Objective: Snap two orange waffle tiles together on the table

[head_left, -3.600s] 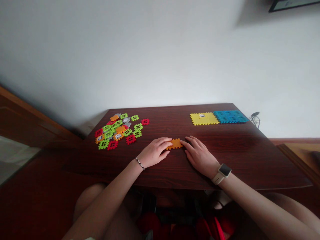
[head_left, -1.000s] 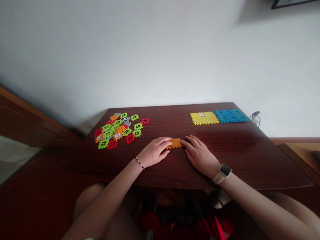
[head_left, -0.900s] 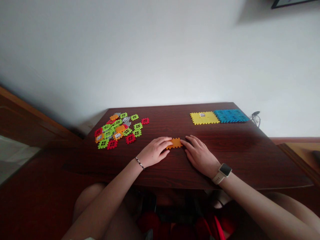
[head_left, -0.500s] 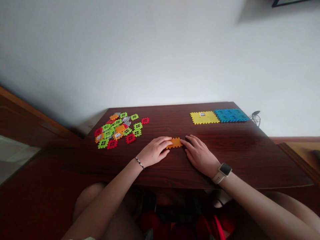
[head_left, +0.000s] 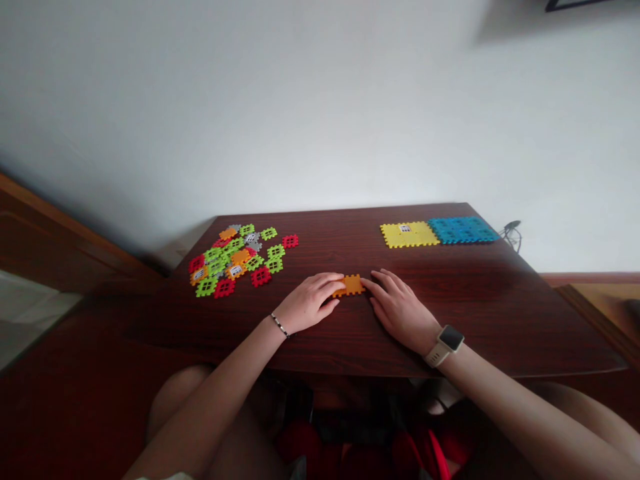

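Note:
An orange interlocking tile piece (head_left: 351,285) lies flat on the dark wooden table (head_left: 350,340), near its middle. My left hand (head_left: 309,301) rests on the table with its curled fingers over the piece's left edge. My right hand (head_left: 400,310), with a watch on the wrist, lies flat with fingers stretched out, the fingertips touching the piece's right edge. A heap of loose tiles (head_left: 235,259) in green, red, orange and grey lies at the table's far left.
At the far right of the table lie a joined yellow square mat (head_left: 409,235) and a blue one (head_left: 463,230) side by side. A cable (head_left: 511,233) hangs off the right far corner. A white wall stands behind the table.

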`<act>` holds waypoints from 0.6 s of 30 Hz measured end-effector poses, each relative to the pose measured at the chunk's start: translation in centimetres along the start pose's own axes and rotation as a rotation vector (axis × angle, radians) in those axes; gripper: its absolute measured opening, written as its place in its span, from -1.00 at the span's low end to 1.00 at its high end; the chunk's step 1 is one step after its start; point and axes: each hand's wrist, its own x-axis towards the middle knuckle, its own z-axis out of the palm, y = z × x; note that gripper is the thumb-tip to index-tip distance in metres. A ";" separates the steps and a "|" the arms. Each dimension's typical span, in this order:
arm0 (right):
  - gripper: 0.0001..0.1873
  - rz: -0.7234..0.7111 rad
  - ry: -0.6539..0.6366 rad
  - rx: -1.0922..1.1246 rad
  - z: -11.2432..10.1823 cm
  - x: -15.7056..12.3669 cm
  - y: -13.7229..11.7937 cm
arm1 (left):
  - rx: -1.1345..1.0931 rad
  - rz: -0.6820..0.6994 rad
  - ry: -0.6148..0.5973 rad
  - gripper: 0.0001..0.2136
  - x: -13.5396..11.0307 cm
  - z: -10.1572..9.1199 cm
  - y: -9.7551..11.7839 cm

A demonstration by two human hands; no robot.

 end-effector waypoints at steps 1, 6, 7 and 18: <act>-0.50 0.000 0.002 0.000 0.0 0.0 0.0 | 0.000 0.000 -0.001 -0.67 0.0 0.0 0.0; -0.49 0.001 0.009 0.003 0.2 0.0 0.1 | 0.000 0.004 0.002 -0.66 0.0 0.0 -0.1; -0.50 0.003 0.009 0.003 0.2 0.0 0.1 | -0.001 0.004 0.003 -0.66 -0.1 0.1 -0.1; -0.50 0.002 0.012 0.005 0.1 0.0 0.0 | 0.008 0.001 0.001 -0.66 0.0 0.0 0.0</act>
